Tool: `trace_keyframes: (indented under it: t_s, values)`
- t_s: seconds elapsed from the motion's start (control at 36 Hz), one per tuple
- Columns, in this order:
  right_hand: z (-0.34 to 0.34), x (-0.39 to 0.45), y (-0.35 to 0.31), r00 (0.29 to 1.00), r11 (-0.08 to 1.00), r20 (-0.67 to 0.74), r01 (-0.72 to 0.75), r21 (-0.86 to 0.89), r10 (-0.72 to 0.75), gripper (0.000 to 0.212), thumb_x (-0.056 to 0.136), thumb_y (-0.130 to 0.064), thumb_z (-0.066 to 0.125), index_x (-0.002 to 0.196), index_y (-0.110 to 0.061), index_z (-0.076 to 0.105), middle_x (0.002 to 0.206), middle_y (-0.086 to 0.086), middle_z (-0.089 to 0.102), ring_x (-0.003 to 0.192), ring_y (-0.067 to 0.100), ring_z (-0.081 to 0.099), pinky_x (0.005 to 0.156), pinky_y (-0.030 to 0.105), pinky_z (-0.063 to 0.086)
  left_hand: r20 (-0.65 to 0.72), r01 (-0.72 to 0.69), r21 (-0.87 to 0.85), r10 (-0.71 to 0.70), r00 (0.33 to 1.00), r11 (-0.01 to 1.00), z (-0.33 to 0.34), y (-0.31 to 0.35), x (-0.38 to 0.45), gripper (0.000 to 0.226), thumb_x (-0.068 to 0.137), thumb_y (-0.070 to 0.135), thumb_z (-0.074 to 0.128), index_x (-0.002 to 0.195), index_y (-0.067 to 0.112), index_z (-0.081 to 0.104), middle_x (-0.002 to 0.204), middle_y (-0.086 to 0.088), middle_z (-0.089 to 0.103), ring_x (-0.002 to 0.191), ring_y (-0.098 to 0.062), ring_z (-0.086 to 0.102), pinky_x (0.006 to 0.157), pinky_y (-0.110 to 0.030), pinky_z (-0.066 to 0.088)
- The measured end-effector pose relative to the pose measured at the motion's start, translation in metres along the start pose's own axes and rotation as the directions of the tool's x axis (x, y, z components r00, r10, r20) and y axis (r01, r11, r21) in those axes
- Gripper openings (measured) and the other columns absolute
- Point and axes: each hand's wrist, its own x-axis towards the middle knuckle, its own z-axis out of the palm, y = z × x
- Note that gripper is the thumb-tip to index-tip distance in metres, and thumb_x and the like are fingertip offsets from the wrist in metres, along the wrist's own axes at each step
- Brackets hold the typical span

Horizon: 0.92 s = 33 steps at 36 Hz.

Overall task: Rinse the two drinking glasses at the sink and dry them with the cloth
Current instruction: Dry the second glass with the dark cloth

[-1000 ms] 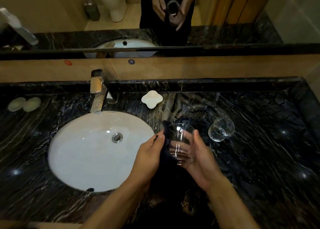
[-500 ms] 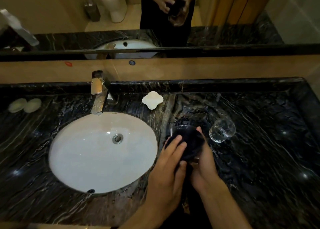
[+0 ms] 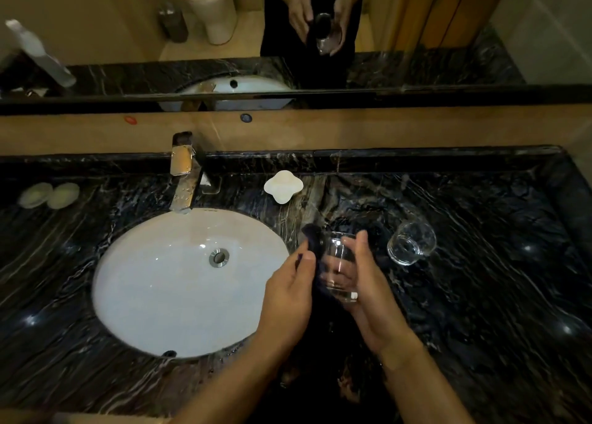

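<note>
A clear drinking glass [image 3: 339, 265] is held upright above the counter, just right of the sink, in my right hand [image 3: 368, 292], whose fingers wrap around its right side and base. My left hand [image 3: 290, 298] grips a dark cloth [image 3: 312, 242] and presses it against the glass's left side; the cloth hangs down dark between my forearms. A second clear glass [image 3: 411, 243] rests on the black marble counter [image 3: 480, 263] to the right, apart from both hands.
The white oval sink [image 3: 153, 282] with a metal drain lies to the left, under a chrome faucet [image 3: 184, 173]. A white soap dish [image 3: 283, 186] sits behind the glasses. Two pale round items [image 3: 48, 195] lie at far left. A mirror runs along the back.
Half a second ago my left hand had the cloth stuffed down into the glass's mouth. Now the cloth is out and sits on the glass's left outer side, with the glass interior showing clear.
</note>
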Motion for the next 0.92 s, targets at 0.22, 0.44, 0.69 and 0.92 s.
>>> trace_keyframes:
  t_s: [0.22, 0.44, 0.69, 0.92]
  values:
    - [0.009, -0.002, -0.004, 0.988, 0.934, -0.093, -0.086, 0.347, 0.126, 0.055, 0.083, -0.057, 0.063, 0.112, -0.012, 0.074, 0.106, 0.016, 0.077, 0.090, 0.024, 0.076, 0.075, 0.034, 0.059, 0.084, -0.504, 0.416, 0.521, 0.850, 0.756, 0.009, -0.034, -0.013, 0.046, 0.107, 0.043, 0.030, 0.145, 0.025, 0.048, 0.152, 0.007, 0.047, 0.138, 0.003, 0.041, 0.109, -0.011, 0.035]
    - [0.019, -0.008, 0.008, 0.959, 0.950, -0.282, 0.058, 0.308, 0.033, 0.073, 0.071, -0.073, 0.061, 0.122, -0.022, 0.064, 0.110, 0.005, 0.077, 0.095, 0.021, 0.076, 0.074, 0.034, 0.058, -0.163, 0.100, -0.058, -0.108, 0.981, 0.993, 0.026, -0.019, -0.019, 0.036, 0.106, 0.038, 0.038, 0.129, 0.031, 0.064, 0.128, 0.014, 0.066, 0.123, -0.004, 0.058, 0.104, -0.026, 0.045]
    - [-0.005, 0.006, 0.017, 0.892, 0.858, -0.013, 0.429, -0.283, -0.451, 0.081, 0.059, -0.024, 0.086, 0.127, -0.036, 0.045, 0.117, 0.000, 0.065, 0.114, 0.023, 0.066, 0.098, 0.045, 0.055, 0.485, 0.682, -0.643, -0.503, 0.715, 0.350, 0.010, -0.016, -0.004, 0.044, 0.096, 0.029, 0.053, 0.124, -0.002, 0.067, 0.127, -0.027, 0.065, 0.125, -0.040, 0.058, 0.112, -0.052, 0.041]
    - [-0.032, -0.007, 0.015, 0.868, 0.768, 0.141, 0.489, -0.413, -0.477, 0.082, 0.061, -0.012, 0.085, 0.124, -0.040, 0.040, 0.114, -0.013, 0.061, 0.119, 0.021, 0.063, 0.102, 0.033, 0.052, 0.470, 0.695, -0.550, -0.516, 0.716, 0.464, -0.010, -0.031, -0.013, 0.044, 0.096, 0.033, 0.056, 0.122, -0.001, 0.069, 0.128, -0.027, 0.064, 0.115, -0.040, 0.060, 0.113, -0.055, 0.039]
